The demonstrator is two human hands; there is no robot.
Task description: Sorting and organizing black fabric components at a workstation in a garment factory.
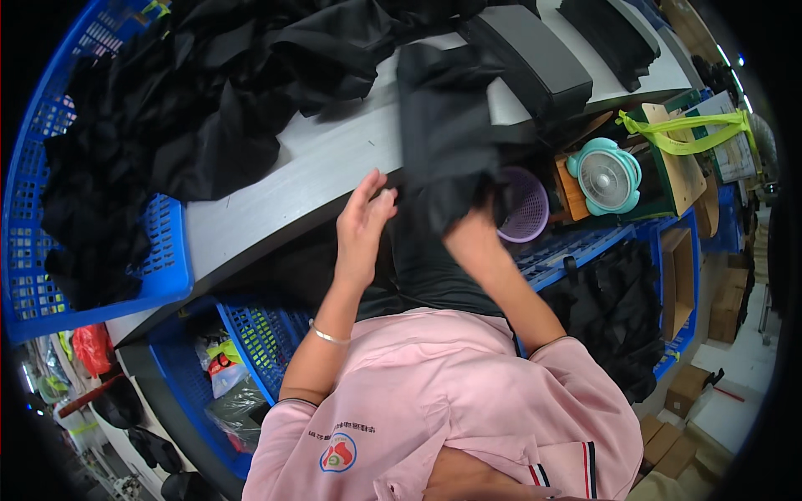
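Note:
A black fabric piece [443, 117], smeared by motion, hangs over the near edge of the grey table [334, 159]. My right hand [474, 238] grips its lower end; folds of the cloth partly hide those fingers. My left hand [366, 219] is raised just left of the fabric, fingers stretched out and apart, with nothing in it. On the table's left half lies a large loose heap of black fabric [225, 108]. Farther right on the tabletop is a neat stack of black pieces [535, 63], and beyond it a second stack [614, 37].
A blue plastic basket [167, 288] borders the table on the left, holding part of the heap. Below stands another blue basket [251, 342] with bagged items. To the right are a purple basket [525, 204], a turquoise fan [606, 179], and a blue crate [689, 250] near black fabric goods [606, 305].

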